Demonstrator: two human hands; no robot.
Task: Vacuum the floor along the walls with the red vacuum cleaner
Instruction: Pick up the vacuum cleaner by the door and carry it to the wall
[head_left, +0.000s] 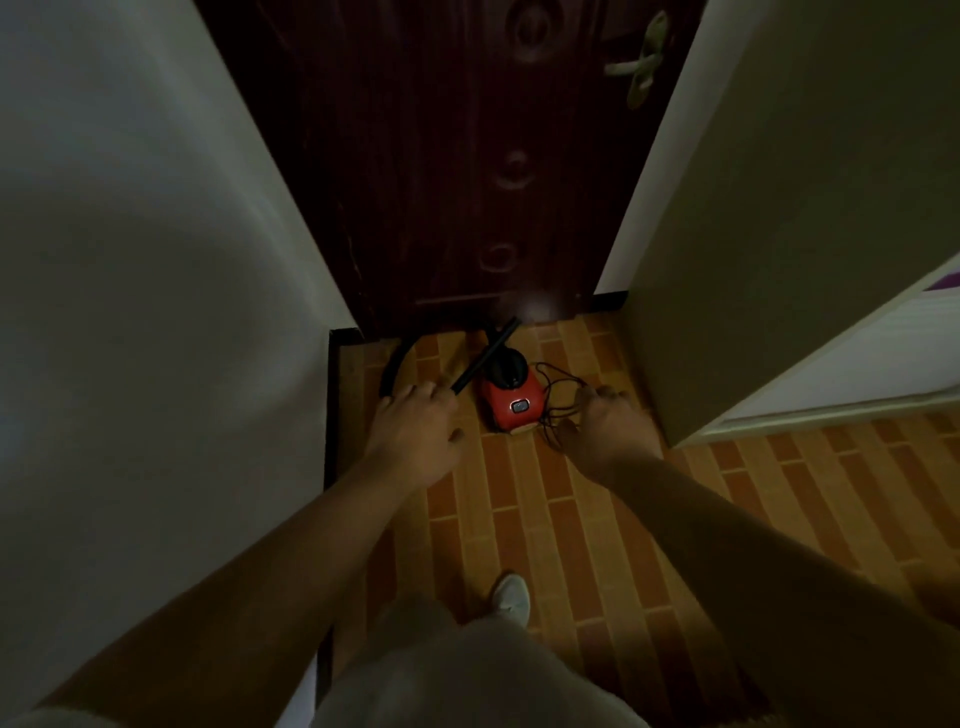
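The small red vacuum cleaner (511, 402) has a rounded plastic body, with a black top part on the side of the door and a little grey square button on the red end that faces the person. It stands on the orange brick-pattern tile floor (561, 519), just in front of the bottom edge of the dark brown wooden door (457, 171). Its long axis runs from the person toward the door, and the black end points to the door.

A straight black tube (485, 358) lies tilted above the body. Its far tip almost reaches the foot of the door, and its near end is in the left hand (415, 434), whose fingers are curled round it. A curved black hose (396, 364) bends left of the tube, close to the door's left corner.

A thin black cord (553, 387) lies in loose loops right of the vacuum cleaner, a little back from the door. The right hand (605, 434) is above these loops with bent fingers; I cannot tell if they hold the cord.

Far back from the door, a white shoe (511, 597) stands on the floor.
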